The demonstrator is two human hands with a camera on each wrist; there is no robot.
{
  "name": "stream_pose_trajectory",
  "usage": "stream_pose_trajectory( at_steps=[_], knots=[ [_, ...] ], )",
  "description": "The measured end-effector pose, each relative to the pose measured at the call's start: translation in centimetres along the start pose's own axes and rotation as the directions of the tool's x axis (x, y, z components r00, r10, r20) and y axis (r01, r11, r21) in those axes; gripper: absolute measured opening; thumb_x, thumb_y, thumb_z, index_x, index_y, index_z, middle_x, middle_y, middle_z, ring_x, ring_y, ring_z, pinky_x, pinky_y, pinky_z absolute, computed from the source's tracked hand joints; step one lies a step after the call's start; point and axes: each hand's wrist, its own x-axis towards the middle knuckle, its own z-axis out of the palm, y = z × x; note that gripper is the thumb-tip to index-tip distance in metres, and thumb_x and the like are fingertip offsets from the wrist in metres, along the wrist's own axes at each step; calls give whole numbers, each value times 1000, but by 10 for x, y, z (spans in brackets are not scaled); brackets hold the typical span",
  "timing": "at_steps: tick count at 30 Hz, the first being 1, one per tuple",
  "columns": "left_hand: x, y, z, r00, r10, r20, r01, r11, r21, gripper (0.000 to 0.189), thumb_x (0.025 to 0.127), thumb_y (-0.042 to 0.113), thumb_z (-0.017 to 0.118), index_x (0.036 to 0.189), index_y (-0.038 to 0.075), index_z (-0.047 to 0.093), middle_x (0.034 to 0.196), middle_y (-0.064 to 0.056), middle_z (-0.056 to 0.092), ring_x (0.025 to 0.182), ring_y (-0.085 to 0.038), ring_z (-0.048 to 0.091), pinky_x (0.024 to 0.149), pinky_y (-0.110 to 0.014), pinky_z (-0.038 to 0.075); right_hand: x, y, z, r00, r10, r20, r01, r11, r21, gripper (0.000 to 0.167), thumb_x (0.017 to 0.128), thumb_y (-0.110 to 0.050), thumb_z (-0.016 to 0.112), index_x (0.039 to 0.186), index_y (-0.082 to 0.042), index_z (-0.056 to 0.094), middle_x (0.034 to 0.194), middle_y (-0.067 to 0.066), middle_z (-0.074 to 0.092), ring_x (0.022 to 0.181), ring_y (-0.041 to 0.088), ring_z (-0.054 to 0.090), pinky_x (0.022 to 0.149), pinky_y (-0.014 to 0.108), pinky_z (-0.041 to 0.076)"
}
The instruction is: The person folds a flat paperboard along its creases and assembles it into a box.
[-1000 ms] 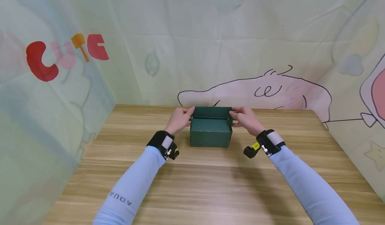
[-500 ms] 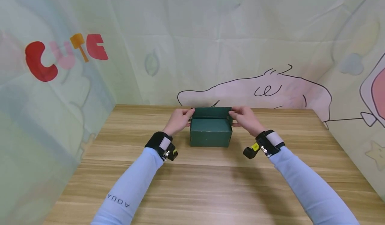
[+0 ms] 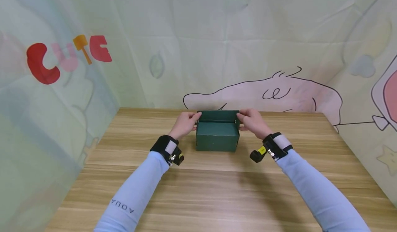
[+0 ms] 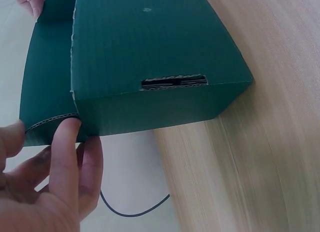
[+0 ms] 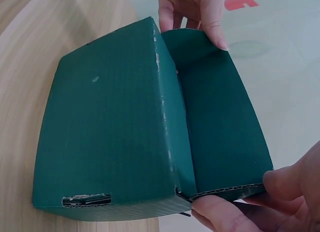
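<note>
A dark green cardboard box (image 3: 217,143) stands on the wooden table near its back edge. Its lid (image 3: 218,116) is raised at the back, with side flaps folded forward. At the lid's left end my left hand (image 3: 184,123) pinches the flap and edge between thumb and fingers. My right hand (image 3: 253,122) does the same at the right end. In the left wrist view the left fingers (image 4: 65,157) lie along the curved flap, and a slot shows in the box's side. The right wrist view shows the right thumb (image 5: 285,182) on the lid's corner. The box's inside is hidden.
The wooden table (image 3: 198,194) stretches toward me in front of the box. A printed cloth backdrop (image 3: 198,53) rises right behind the table's back edge and along both sides. Each wrist carries a strapped camera, such as the right wrist camera (image 3: 258,155).
Both hands keep their hold on the lid, and the box stays in place. Only slight shifts of the wrists show.
</note>
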Motion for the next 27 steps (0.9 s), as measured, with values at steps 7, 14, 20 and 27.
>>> stream_pose_trajectory(
  at_steps=[7, 14, 20, 27],
  knots=[
    [0, 0, -2, 1000, 5, 16, -5, 1000, -10, 44, 107, 37, 49, 128, 2, 65, 105, -10, 56, 101, -24, 65, 99, -42, 56, -2, 1, 0, 999, -33, 2, 33, 999, -4, 38, 109, -17, 41, 131, 11, 54, 127, 30, 56, 118, 39, 60, 96, 49, 55],
    [-2, -1, -2, 1000, 20, 23, -20, 1000, -6, 39, 107, 35, 49, 115, 1, 67, 94, -10, 52, 95, -23, 63, 96, -39, 58, -2, 3, 3, 998, -57, -20, 56, 997, -50, 36, 108, -15, 42, 130, 11, 56, 130, 32, 58, 118, 41, 62, 92, 46, 57],
    [-1, -2, -1, 999, 24, 24, -23, 1000, -19, 39, 107, 35, 49, 113, 1, 67, 97, -13, 52, 97, -28, 63, 98, -41, 57, -1, -2, 3, 1000, -13, -8, 13, 999, -53, 39, 109, -16, 38, 134, 11, 53, 133, 31, 55, 116, 39, 59, 93, 47, 56],
    [-1, -2, -1, 999, 25, 27, -24, 999, -36, 39, 107, 35, 48, 112, 1, 66, 98, -12, 51, 99, -31, 60, 99, -43, 56, -1, -6, -1, 999, -1, 34, 2, 1000, -27, 39, 109, -13, 36, 135, 13, 50, 132, 32, 53, 118, 39, 57, 96, 52, 54]
  ],
)
